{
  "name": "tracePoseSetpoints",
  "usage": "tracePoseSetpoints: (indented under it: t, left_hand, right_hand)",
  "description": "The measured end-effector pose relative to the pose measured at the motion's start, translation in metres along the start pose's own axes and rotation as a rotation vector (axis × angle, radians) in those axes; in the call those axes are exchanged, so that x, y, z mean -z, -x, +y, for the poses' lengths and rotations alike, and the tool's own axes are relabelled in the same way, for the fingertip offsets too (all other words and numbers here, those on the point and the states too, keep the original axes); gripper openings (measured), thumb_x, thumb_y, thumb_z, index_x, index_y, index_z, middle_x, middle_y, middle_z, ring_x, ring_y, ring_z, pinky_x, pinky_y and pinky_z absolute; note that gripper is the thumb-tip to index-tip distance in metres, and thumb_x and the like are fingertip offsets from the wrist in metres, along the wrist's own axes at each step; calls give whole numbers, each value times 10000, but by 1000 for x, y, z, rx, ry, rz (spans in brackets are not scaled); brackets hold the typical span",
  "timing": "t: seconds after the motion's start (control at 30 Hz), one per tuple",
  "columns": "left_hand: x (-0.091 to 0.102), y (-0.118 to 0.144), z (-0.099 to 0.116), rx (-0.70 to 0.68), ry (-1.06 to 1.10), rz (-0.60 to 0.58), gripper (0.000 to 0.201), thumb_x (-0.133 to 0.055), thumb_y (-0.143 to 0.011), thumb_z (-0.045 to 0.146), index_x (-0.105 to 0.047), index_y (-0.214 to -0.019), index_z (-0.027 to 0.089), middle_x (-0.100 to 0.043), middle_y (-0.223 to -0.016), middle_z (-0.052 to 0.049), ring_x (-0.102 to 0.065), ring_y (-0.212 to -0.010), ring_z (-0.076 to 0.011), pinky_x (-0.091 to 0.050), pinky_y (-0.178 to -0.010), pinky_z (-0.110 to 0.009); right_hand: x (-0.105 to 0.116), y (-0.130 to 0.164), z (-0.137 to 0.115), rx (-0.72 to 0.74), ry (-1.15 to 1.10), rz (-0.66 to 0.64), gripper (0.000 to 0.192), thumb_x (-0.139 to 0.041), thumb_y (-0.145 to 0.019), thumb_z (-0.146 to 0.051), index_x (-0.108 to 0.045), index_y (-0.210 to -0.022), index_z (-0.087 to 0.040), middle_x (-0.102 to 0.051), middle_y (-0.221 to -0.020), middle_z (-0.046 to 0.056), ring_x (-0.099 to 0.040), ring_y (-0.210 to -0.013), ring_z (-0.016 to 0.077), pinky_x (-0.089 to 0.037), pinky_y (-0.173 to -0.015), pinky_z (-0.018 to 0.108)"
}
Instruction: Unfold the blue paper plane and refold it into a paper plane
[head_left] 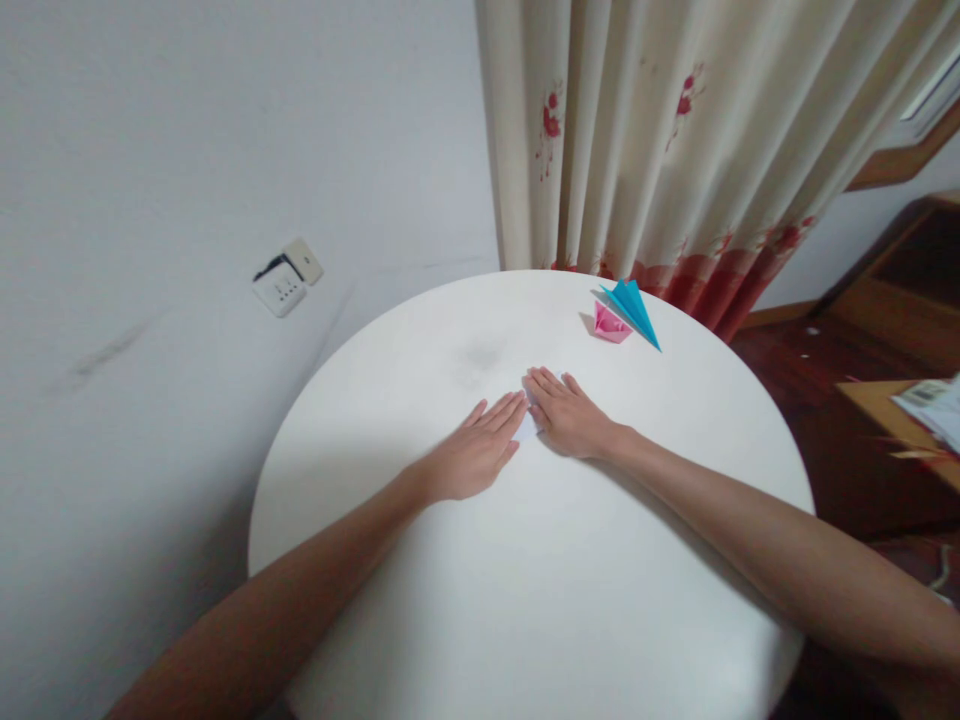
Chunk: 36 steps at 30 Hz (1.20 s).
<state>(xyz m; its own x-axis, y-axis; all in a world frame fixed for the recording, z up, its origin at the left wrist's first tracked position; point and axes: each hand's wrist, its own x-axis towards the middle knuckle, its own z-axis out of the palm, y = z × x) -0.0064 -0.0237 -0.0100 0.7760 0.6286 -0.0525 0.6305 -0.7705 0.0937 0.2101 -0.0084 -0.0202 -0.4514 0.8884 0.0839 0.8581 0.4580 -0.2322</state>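
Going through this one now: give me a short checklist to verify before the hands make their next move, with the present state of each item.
1. Left hand flat, fingers at the small white paper: ok.
2. Right hand flat over the other side of the paper: ok.
3. Whole paper in view: not ok; the hands cover most of it.
4. Paper's edges and creases lined up: cannot tell; too little shows.
5. Pink folded paper and blue paper plane clear of both hands: ok; they lie beyond the right hand, near the far edge of the white table.
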Motion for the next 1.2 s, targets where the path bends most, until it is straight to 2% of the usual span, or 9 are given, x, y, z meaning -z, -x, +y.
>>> tracePoseSetpoints:
  t: [0.23, 0.33, 0.43, 0.7, 0.83, 0.97, 1.07, 1.13, 1.2]
  left_hand:
    - [4, 0, -3, -23, -4, -27, 591, -101, -1050, 428, -67, -1582, 173, -81, -1654, -73, -32, -1525, -205, -68, -1210, -413]
    - [2, 0, -4, -31, -8, -17, 583, -93, -1050, 420, -79, -1583, 186, -98, -1653, -57, -21, -1526, -205, -56, -1212, -422]
    - [-2, -2, -6, -16, -26, -6, 602, -96, -1046, 436, -103, -1580, 157, -119, -1649, -74, -17, -1525, -209, -36, -1214, -428]
    - [1, 3, -4, 53, -35, -31, 762, -207, -999, 607, -68, -1580, 135, -68, -1639, -146, -25, -1524, -262, -54, -1205, -469]
    - [8, 7, -18, 130, -13, -114, 764, -220, -1001, 590, -48, -1580, 122, -38, -1638, -148, -2, -1521, -279, -73, -1200, -494]
    - [15, 4, -43, 195, 61, -173, 781, -244, -1000, 567, -20, -1573, 84, -23, -1627, -192, -26, -1517, -294, -100, -1197, -494]
    - [16, -1, -47, 194, 138, -61, 733, -208, -1015, 542, -37, -1575, 102, -98, -1626, -186, -87, -1516, -258, -144, -1201, -426]
    - [13, -4, -37, 141, 144, 31, 668, -171, -1030, 508, -63, -1578, 143, -117, -1637, -142, -81, -1520, -220, -133, -1206, -400]
    - [9, -5, -23, 49, 97, 33, 665, -207, -1027, 517, -76, -1579, 170, -107, -1643, -123, -56, -1523, -219, -86, -1212, -424]
  right_hand:
    - [11, -5, 22, -87, -36, 95, 544, -257, -998, -207, -289, -1523, -71, -245, -1609, 174, -168, -1502, 290, -184, -1185, 554]
    - [9, -4, 12, 9, -27, 171, 551, -255, -986, -180, -294, -1524, -73, -245, -1613, 150, -141, -1510, 256, -124, -1209, 526]
    - [2, -4, 1, 117, -34, 110, 567, -283, -975, -185, -284, -1528, -60, -279, -1600, 155, -185, -1501, 238, -174, -1208, 483]
    - [-6, -4, -5, 100, 57, 45, 577, -202, -1032, -367, -291, -1540, -109, -245, -1612, 133, -192, -1499, 244, -178, -1203, 495]
    - [-3, -4, -7, 61, 76, 28, 574, -193, -1033, -380, -267, -1555, -152, -222, -1624, 103, -181, -1502, 258, -168, -1196, 518]
    - [-5, -7, -8, -61, 93, 62, 578, -200, -1026, -351, -266, -1548, -112, -224, -1621, 126, -185, -1499, 274, -153, -1188, 545]
    - [-7, -8, -9, -127, 97, 94, 576, -213, -1021, -344, -269, -1543, -105, -231, -1619, 135, -192, -1496, 282, -160, -1181, 551]
    - [-9, -8, -9, -144, 96, 104, 575, -216, -1021, -346, -273, -1541, -108, -238, -1616, 137, -197, -1494, 284, -166, -1178, 551]
    - [-9, -8, -9, -148, 97, 107, 575, -215, -1021, -347, -271, -1542, -108, -244, -1614, 140, -197, -1494, 283, -168, -1178, 549]
